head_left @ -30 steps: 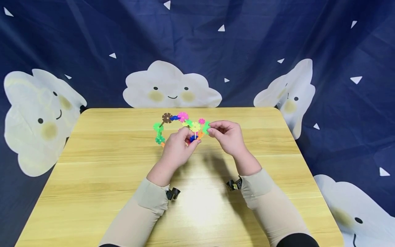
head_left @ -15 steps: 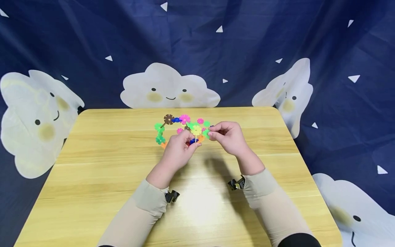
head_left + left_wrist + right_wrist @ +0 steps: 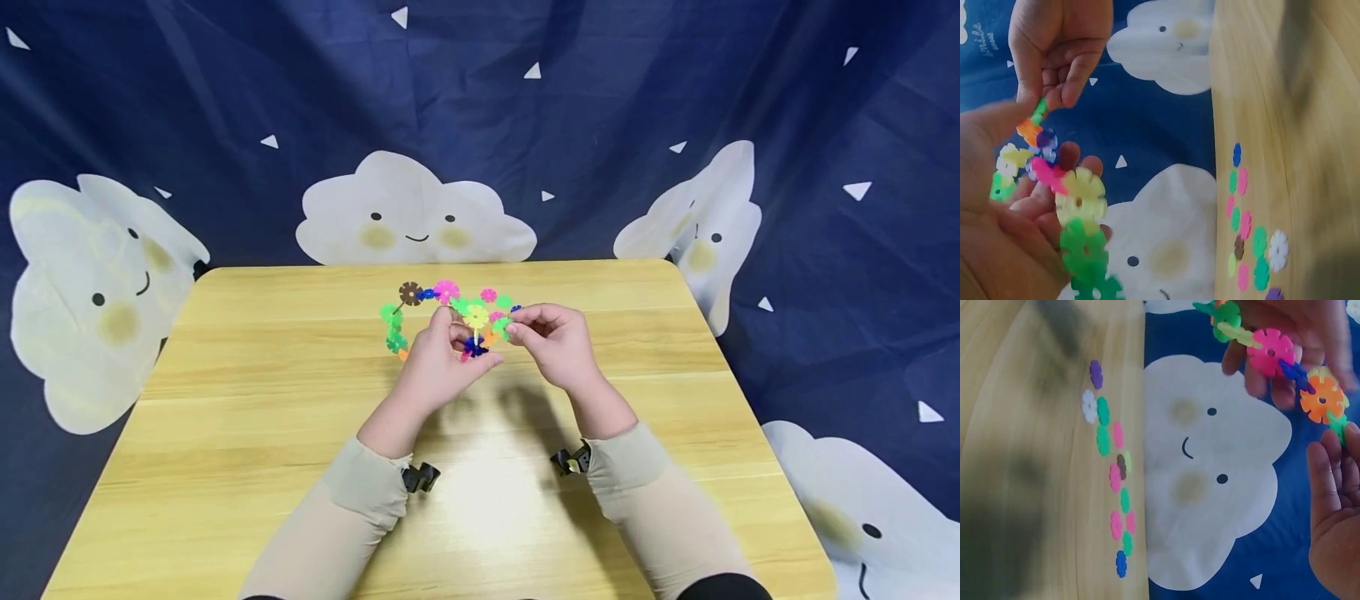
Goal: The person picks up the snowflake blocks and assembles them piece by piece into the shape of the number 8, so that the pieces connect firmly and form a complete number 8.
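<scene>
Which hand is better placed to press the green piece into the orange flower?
Probably the right hand: it pinches the green piece, at the edge of the orange flower, while the left hand supports the flower chain.

The head camera looks forward and down across the table [image 3: 247, 408]; closer, sideways wrist views share the flower-disc chain [image 3: 1263, 362].

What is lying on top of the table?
Loose flower-shaped pieces lie on the table near its far edge, including blue, white and purple ones. In the head view, the left hand and held chain cover some of them.
</scene>
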Action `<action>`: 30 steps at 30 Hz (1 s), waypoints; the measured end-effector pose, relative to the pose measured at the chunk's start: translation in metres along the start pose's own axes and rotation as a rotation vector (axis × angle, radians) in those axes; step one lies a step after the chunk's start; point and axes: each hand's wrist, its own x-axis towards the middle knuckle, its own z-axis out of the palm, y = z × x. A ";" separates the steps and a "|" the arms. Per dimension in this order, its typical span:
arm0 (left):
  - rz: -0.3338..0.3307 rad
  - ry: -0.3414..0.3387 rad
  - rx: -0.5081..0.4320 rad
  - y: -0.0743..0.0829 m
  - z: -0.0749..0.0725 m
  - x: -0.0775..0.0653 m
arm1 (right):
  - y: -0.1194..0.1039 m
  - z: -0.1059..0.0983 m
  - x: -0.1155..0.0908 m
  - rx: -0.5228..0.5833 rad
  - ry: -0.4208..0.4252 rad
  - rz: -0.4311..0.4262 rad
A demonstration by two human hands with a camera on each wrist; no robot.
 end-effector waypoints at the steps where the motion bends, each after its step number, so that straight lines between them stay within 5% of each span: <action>1: -0.004 -0.015 -0.056 0.000 0.001 0.002 | 0.000 0.001 0.000 -0.007 0.005 -0.016; 6: 0.037 -0.094 -0.297 0.000 0.002 0.011 | -0.002 0.001 0.001 -0.020 -0.026 -0.055; 11: -0.063 -0.074 -0.326 0.000 0.002 0.009 | 0.017 -0.010 0.014 -0.071 -0.013 0.049; 15: -0.183 -0.013 -0.332 0.001 0.003 0.007 | 0.060 -0.018 0.026 -0.418 -0.018 0.265; 19: -0.215 0.025 -0.382 0.001 0.007 0.007 | 0.096 -0.014 0.035 -0.763 -0.234 0.392; 25: -0.208 0.052 -0.449 0.000 0.014 0.007 | 0.114 0.002 0.042 -1.131 -0.484 0.387; 30: -0.231 0.079 -0.463 -0.002 0.013 0.004 | 0.114 0.007 0.037 -1.248 -0.480 0.293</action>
